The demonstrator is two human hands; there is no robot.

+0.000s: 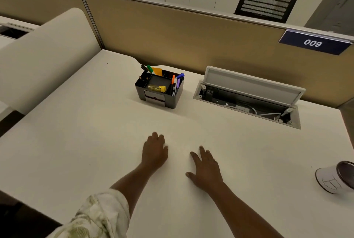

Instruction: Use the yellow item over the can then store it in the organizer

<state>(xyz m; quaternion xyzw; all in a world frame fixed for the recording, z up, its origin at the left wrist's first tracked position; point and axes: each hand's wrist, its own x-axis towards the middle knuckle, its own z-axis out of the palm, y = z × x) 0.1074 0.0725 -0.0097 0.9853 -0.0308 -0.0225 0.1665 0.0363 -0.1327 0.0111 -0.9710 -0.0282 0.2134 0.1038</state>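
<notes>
A small yellow-capped item [157,88] lies on its side in the middle tray of the black desk organizer [177,96], which stands at the back of the desk. The white can [331,179] lies tipped on its side at the right edge, its dark opening facing right. My left hand [154,151] rests flat on the desk in front of the organizer, fingers slightly apart, holding nothing. Palm down beside it is my right hand [206,168], fingers spread, also empty. Both hands are well short of the organizer and far left of the can.
Several markers [178,80] and an orange card [157,71] stand in the organizer. An open cable hatch [249,101] with wires is sunk into the desk at the back right. A tan partition [191,33] closes off the far side. A cream divider [47,56] stands at the left.
</notes>
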